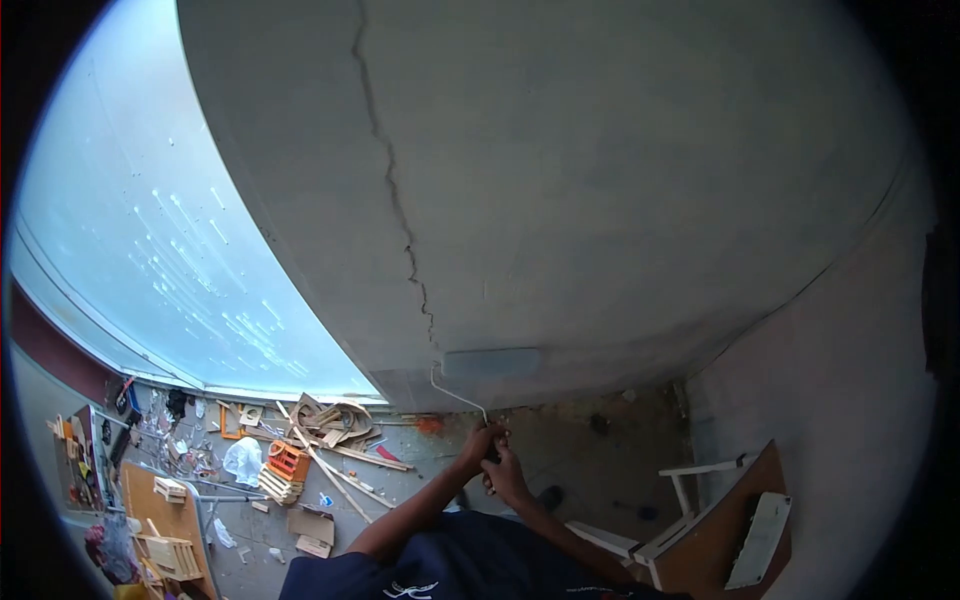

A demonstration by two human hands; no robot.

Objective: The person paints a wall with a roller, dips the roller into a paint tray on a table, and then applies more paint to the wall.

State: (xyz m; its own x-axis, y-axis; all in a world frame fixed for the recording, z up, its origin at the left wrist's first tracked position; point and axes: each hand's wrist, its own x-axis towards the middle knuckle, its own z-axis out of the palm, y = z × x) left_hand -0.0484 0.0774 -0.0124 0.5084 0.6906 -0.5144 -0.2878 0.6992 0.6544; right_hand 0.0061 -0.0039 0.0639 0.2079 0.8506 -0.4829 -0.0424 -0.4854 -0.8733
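Observation:
A paint roller (490, 362) lies against the lower part of a grey wall (620, 190), its sleeve level and its thin wire frame bending down to the handle. Both hands are closed around that handle, which they mostly hide. My left hand (478, 445) grips higher up, close to the wire. Just below and to the right, my right hand (503, 470) is wrapped on the handle too, touching the left one. A jagged crack (392, 190) runs down the wall and ends near the roller's left end.
A bright window (170, 230) fills the left. Below it, the floor holds wood strips (345, 470), an orange crate (288, 462), a cardboard box (311, 530) and litter. A brown table (165, 520) stands at lower left. At lower right is a tilted wooden table (700, 545) bearing a white tray (760, 540).

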